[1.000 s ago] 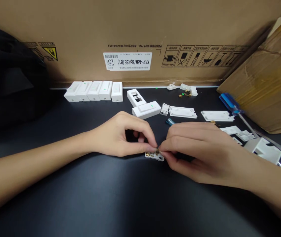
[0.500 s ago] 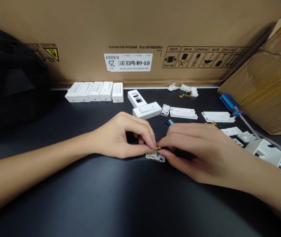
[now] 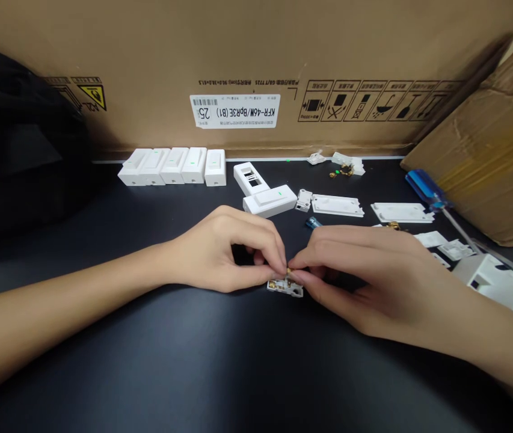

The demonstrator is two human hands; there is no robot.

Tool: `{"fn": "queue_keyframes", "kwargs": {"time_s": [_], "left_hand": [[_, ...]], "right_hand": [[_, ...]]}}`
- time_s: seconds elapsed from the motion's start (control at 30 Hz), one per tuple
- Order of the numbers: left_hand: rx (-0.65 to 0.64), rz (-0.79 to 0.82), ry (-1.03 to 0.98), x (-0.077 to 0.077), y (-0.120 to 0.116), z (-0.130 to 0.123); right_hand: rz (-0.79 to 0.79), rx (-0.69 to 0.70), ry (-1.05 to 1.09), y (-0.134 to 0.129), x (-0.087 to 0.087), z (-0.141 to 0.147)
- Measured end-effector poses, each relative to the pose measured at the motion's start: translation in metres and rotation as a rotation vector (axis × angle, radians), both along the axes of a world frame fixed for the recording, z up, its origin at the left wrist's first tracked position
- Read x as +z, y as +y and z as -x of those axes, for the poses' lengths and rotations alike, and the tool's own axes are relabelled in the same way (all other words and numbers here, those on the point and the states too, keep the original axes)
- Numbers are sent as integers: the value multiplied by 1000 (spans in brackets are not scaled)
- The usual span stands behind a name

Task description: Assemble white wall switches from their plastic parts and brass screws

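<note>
A small white plastic switch base (image 3: 285, 288) with brass contacts inside lies on the black tabletop between my hands. My left hand (image 3: 231, 252) is closed, thumb and forefinger pinching at the base's far left edge. From the right, my right hand (image 3: 368, 279) pinches a tiny brass piece (image 3: 288, 272) between thumb and forefinger, right over the base's far side. The fingertips hide most of that piece and the far part of the base. Beyond my right knuckles a dark blue tubular piece (image 3: 313, 222) sticks out, partly covered.
Several white switches (image 3: 172, 166) stand in a row along the large carton (image 3: 148, 48). A white switch (image 3: 270, 201), flat covers (image 3: 337, 205) and brass bits lie in the middle and right. A blue-handled screwdriver (image 3: 427, 187) leans near the right carton (image 3: 486, 150). Black fabric (image 3: 21, 138) sits left.
The brass piece has turned or sunk slightly and shows less between my fingertips. Both hands stay at the base. The view has shifted slightly.
</note>
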State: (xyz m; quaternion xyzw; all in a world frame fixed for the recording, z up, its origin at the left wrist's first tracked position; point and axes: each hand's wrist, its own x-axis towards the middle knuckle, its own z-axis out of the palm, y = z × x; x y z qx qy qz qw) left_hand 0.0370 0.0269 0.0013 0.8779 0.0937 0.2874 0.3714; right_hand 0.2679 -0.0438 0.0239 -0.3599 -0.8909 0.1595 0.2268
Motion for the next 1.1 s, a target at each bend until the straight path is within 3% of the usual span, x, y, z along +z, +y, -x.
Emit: {"fn": "queue_keyframes", "kwargs": {"time_s": [0.27, 0.5, 1.1], "left_hand": [[15, 53, 143, 2, -2, 5], [-44, -54, 192, -3, -2, 7], [-61, -129, 149, -6, -3, 7]], "right_hand": [[53, 3, -23, 1, 0, 1], [64, 17, -41, -2, 0, 2], [76, 51, -20, 0, 2, 2]]}}
